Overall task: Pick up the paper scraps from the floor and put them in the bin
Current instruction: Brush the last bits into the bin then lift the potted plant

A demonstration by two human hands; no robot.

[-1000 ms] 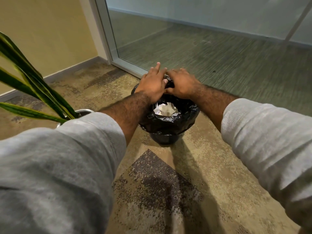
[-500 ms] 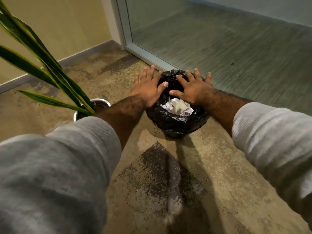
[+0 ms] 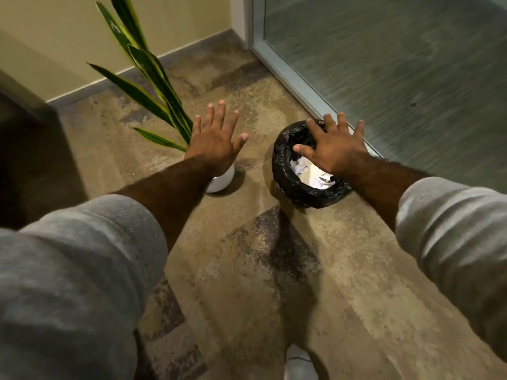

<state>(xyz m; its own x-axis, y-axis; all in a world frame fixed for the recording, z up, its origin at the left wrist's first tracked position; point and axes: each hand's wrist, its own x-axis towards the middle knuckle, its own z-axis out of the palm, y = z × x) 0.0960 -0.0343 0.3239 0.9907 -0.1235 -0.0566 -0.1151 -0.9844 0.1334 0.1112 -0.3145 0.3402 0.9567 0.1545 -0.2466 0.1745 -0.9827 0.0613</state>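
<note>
- Left hand [image 3: 215, 139]: palm down, fingers spread wide, grip apart and empty. It hangs above the white pot [image 3: 222, 179] of a plant [image 3: 153, 78], covering most of the pot's rim.
- Right hand [image 3: 333, 148]: palm down, fingers splayed, grip apart, nothing in it. It sits over the far half of the bin [image 3: 282, 165]; cannot tell whether the fingertips touch the liner.
- Bin: small and round, lined with a black bag rolled over the rim. Paper scraps [image 3: 315, 179], white and crumpled, lie inside, seen through the near half of the opening.
- Edges: the bin stands just beside a metal door frame [image 3: 290, 78] with frosted glass beyond it on the right. A beige wall and baseboard close the far side. A dark shape [image 3: 30, 149] fills the left edge.
- Open room: a strip of bare floor [image 3: 255, 256] runs between pot and bin, widening to patterned tan and brown carpet toward the viewer. A pale shoe tip [image 3: 299, 363] shows at the bottom edge.
- Grey sleeves are pushed up both forearms.
- Writing: no legible text; the view is blurred.
</note>
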